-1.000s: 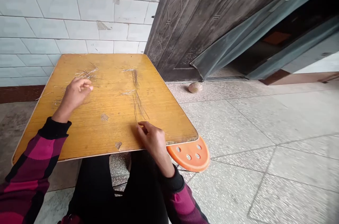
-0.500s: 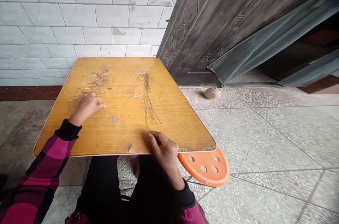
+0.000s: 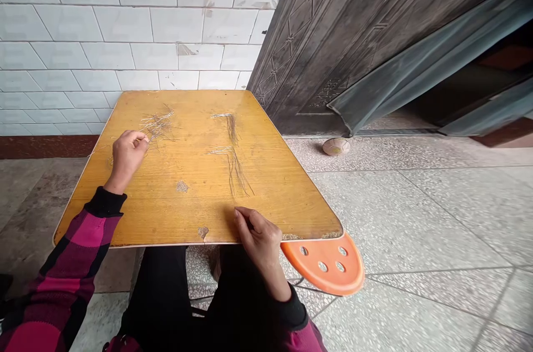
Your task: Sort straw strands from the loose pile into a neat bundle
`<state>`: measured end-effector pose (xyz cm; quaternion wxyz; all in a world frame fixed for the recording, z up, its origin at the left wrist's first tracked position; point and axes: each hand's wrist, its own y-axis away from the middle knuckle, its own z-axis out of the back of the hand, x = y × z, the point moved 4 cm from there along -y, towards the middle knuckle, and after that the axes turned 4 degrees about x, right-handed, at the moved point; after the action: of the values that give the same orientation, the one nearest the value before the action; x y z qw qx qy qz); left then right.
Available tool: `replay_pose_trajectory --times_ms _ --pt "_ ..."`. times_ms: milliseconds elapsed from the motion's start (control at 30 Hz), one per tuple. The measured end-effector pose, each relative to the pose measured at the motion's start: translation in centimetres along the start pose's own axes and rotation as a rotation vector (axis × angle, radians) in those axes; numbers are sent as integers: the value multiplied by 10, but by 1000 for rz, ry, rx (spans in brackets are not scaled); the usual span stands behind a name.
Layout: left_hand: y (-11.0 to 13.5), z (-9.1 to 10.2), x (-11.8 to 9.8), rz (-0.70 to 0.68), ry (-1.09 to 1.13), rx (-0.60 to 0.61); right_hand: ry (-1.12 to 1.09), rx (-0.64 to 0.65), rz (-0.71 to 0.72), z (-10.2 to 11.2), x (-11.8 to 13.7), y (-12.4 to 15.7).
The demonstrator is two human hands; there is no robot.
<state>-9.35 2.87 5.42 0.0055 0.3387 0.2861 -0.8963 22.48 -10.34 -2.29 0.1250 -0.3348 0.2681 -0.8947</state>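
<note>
My left hand is over the left part of the wooden table, with thumb and fingertips pinched together at the near edge of a loose pile of thin wires. Whether a strand is between those fingertips is too fine to make out. Right of the pile lie two sorted bunches: a far bunch of wires and a near bunch of wires, each with silvery ends to the left and dark strands toward me. My right hand rests curled at the table's front edge, below the near bunch, with nothing visible in it.
The yellow wooden table has chipped spots and stands against a white tiled wall. An orange stool juts from under its right front corner. A ball lies on the floor by the dark door.
My left hand has moved a little away from me and left, its fingers now pinched by the pile. My right hand and the sorted bunches stay put.
</note>
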Motion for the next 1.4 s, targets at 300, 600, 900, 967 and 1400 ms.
replay_pose_trajectory --times_ms 300,600,900,967,1400 --pt "-7 7 6 241 393 34 -4 22 -16 -1 1 0" --pt "6 -2 -13 34 137 597 -12 33 -24 -1 0 1" --pt "28 -13 -32 -290 -152 976 9 26 -32 -2 -1 2" --pt "26 -12 -27 -300 -155 952 9 28 -34 -2 -1 2" --pt "57 -41 -48 -489 -83 1071 -3 34 -60 -1 -1 3"
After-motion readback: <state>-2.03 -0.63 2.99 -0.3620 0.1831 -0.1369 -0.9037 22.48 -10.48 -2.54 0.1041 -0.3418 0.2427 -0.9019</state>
